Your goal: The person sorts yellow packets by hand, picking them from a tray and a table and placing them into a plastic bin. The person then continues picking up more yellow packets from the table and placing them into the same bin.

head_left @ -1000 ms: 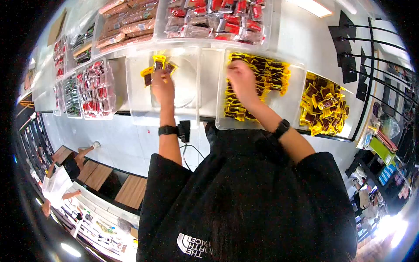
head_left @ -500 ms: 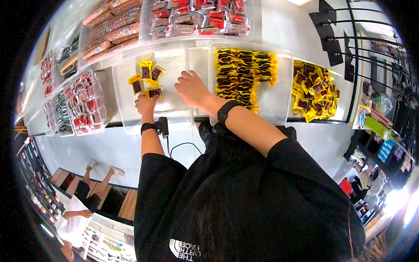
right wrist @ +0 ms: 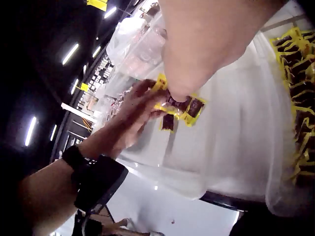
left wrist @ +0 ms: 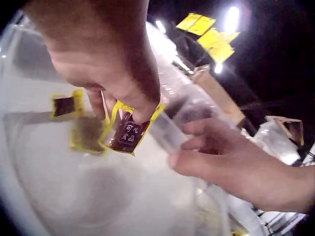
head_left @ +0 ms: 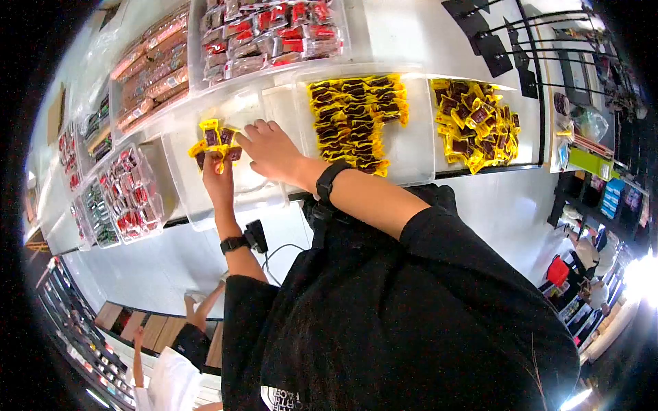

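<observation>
My left hand (head_left: 218,179) reaches into the left clear plastic tub (head_left: 257,196). Its thumb and fingers pinch a small yellow-edged packet (left wrist: 129,133) with dark contents and white lettering. A few more such packets (head_left: 210,129) lie close by on the tub floor; two (left wrist: 64,105) show blurred behind the hand in the left wrist view. My right hand (head_left: 277,154) comes in from the right, with its fingers bent loosely and nothing visible in them. Its fingertips are just beside the packets. In the right wrist view, the back of this hand (right wrist: 202,46) hides part of them.
A second clear tub (head_left: 419,154) on the right holds neat rows of yellow packets (head_left: 349,123). Beyond it lies a loose heap of them (head_left: 476,123). Tubs of red-wrapped packs (head_left: 274,38) and long wrapped packs (head_left: 152,75) stand behind. Someone in a white shirt (head_left: 175,380) is at lower left.
My right hand has moved left from the tub of rows to beside the packets in the left tub. My left hand has stayed among those packets and now pinches one. The head view has shifted.
</observation>
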`<state>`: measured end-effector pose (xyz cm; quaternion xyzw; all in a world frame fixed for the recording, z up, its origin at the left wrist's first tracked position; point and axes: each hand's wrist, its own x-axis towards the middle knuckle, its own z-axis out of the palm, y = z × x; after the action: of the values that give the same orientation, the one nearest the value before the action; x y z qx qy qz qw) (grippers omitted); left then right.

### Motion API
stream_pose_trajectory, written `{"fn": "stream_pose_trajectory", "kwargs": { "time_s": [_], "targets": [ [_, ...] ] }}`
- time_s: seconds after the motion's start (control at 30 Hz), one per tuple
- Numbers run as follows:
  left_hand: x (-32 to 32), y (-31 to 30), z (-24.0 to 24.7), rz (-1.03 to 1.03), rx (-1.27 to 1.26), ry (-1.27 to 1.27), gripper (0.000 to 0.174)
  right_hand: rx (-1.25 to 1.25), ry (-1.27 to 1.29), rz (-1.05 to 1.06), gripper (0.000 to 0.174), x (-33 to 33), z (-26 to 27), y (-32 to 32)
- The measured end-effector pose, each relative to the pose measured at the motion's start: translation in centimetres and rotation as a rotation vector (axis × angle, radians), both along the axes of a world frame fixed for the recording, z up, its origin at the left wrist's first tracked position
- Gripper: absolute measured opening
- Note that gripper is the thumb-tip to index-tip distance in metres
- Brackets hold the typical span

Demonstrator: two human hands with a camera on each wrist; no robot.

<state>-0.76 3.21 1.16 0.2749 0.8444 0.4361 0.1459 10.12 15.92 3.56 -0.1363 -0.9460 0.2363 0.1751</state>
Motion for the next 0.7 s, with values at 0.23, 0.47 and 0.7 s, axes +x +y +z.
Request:
{"fn": "stream_pose_trajectory", "kwargs": {
  "time_s": [0.23, 0.47, 0.7],
  "targets": [
    [4.8, 7.0, 5.7, -0.296, 0.137, -0.03, 0.026, -0.693, 0.115, -0.163, 0.03, 4.3, 1.0, 4.2],
    [11.8, 16.6, 2.2, -0.751, -0.075, -0.114, 0.032, -1.085, 0.428, -0.666, 0.031, 14.8, -4.6, 9.7],
    [19.8, 22.7, -3.2, -1.121, -0.313, 0.223, 0.025, -1.963, 0.444, -1.135, 0.022, 23.1, -6.1, 10.9]
  ]
}}
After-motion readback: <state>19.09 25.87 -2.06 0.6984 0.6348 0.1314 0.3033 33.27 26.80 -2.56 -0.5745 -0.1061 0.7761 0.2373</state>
